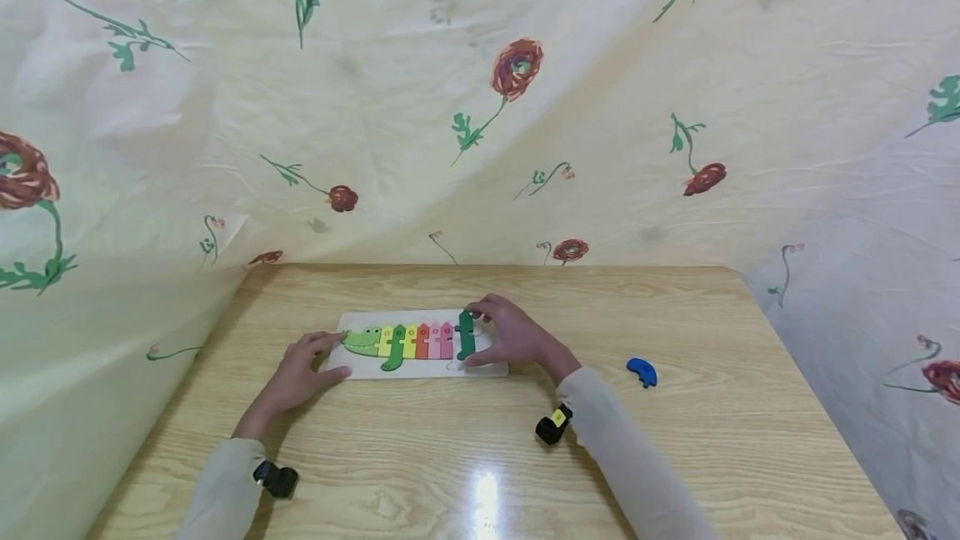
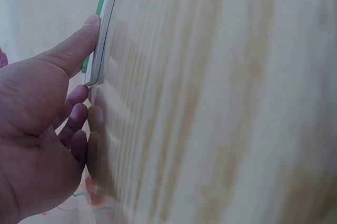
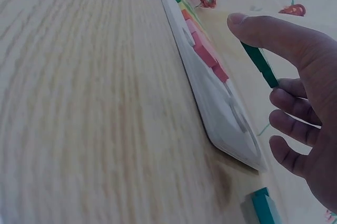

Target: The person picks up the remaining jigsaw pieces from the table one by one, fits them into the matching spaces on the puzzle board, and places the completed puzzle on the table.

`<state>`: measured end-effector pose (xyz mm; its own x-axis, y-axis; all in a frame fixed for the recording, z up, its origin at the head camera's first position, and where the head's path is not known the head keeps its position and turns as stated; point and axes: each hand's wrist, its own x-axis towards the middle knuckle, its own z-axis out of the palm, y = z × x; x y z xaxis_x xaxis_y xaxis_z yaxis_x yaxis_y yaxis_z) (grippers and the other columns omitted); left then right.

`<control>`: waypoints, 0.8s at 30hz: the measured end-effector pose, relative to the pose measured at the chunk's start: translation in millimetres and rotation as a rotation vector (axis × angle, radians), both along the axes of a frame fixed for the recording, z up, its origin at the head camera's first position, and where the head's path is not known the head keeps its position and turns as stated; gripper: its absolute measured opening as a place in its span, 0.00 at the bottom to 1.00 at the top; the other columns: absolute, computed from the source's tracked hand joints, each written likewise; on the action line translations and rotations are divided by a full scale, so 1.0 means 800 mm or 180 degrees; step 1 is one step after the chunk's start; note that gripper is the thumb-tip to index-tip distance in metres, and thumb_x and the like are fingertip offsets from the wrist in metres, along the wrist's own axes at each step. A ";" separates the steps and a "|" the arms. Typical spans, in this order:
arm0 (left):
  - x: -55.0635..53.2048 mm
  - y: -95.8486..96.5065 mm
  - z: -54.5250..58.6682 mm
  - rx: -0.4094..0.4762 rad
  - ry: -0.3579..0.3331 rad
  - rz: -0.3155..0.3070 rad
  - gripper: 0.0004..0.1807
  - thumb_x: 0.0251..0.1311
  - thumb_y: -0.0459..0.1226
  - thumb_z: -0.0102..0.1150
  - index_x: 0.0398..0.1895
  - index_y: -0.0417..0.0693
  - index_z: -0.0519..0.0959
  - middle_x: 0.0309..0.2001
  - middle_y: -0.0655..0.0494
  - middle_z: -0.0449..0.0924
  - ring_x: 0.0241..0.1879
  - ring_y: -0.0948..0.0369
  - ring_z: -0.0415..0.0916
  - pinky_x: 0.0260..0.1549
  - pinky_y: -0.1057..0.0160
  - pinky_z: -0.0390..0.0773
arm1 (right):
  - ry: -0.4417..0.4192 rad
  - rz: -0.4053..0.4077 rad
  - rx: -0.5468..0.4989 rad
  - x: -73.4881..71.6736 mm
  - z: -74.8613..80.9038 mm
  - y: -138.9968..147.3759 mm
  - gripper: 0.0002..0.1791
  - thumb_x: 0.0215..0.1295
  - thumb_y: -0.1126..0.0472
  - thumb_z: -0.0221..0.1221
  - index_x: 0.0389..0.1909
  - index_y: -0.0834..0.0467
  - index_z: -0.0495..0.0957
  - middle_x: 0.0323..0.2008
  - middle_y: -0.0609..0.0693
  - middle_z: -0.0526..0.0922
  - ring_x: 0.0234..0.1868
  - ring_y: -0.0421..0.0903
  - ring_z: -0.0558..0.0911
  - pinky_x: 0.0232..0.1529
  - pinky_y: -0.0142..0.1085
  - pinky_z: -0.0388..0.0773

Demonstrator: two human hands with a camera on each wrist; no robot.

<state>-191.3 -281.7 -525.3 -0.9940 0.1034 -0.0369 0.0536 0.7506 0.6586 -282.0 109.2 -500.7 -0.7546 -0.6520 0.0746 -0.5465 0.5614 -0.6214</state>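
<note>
A white puzzle board (image 1: pixel 420 368) lies on the table, bearing a crocodile of coloured pieces with a light green head (image 1: pixel 363 342) at its left end. My left hand (image 1: pixel 303 369) rests at the board's left end, thumb and forefinger touching its edge. Above the right part of the board, my right hand (image 1: pixel 513 333) pinches a dark green puzzle piece (image 1: pixel 467 335) between thumb and fingers. In the right wrist view this piece (image 3: pixel 259 63) is tilted and apart from the board. Beside the board's right end lies a teal piece (image 3: pixel 266 207), which I cannot make out in the head view.
A blue curved piece (image 1: pixel 642 372) lies on the wooden table (image 1: pixel 420 448), right of my right forearm. Flowered cloth (image 1: pixel 420 107) hangs behind the table and along both sides. A black wrist camera (image 1: pixel 553 425) sits on my right sleeve, another (image 1: pixel 277 479) on my left.
</note>
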 end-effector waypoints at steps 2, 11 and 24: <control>0.000 0.000 0.000 0.0004 -0.0003 0.0004 0.35 0.64 0.44 0.70 0.73 0.46 0.71 0.71 0.35 0.64 0.68 0.36 0.57 0.64 0.30 0.63 | -0.0017 0.0004 0.0012 0.001 0.000 -0.003 0.50 0.47 0.41 0.79 0.68 0.60 0.73 0.55 0.51 0.77 0.55 0.48 0.76 0.59 0.46 0.77; 0.000 0.000 0.001 0.0017 0.0002 0.0001 0.35 0.64 0.44 0.70 0.73 0.46 0.71 0.70 0.36 0.64 0.68 0.36 0.57 0.64 0.30 0.62 | -0.0059 0.0003 0.0093 0.005 -0.002 -0.010 0.50 0.48 0.41 0.78 0.69 0.61 0.72 0.55 0.50 0.76 0.55 0.47 0.76 0.60 0.45 0.77; -0.001 -0.001 0.001 0.0024 -0.0053 0.0033 0.36 0.64 0.44 0.70 0.73 0.47 0.70 0.71 0.36 0.63 0.69 0.37 0.56 0.65 0.30 0.62 | -0.0038 -0.0086 0.0197 0.007 -0.011 -0.018 0.50 0.48 0.40 0.78 0.69 0.61 0.72 0.53 0.49 0.75 0.53 0.45 0.75 0.60 0.43 0.77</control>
<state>-191.8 -282.6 -524.9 -0.9942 0.0935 -0.0528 0.0348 0.7459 0.6651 -276.3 94.6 -509.5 -0.7726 -0.6343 0.0257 -0.5233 0.6135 -0.5914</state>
